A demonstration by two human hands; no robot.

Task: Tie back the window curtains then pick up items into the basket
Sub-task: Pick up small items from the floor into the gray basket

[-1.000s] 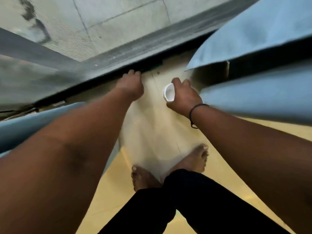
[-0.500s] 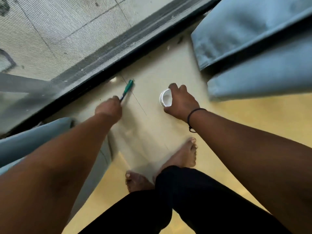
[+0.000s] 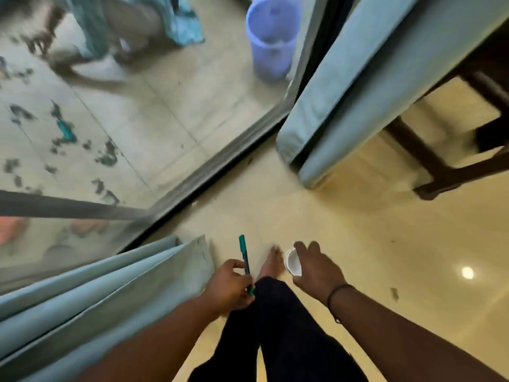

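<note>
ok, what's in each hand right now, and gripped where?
Left hand pinches a green pen by its lower end. Right hand grips a small white cup round its side wall.

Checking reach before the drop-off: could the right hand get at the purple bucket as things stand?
Probably not: the purple bucket looks to stand beyond the window glass, and the right hand already holds a white cup.

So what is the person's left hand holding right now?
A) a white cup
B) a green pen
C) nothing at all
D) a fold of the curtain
B: the left hand grips a green pen pointing up and away from the body, while the small white cup sits in the right hand.
</note>
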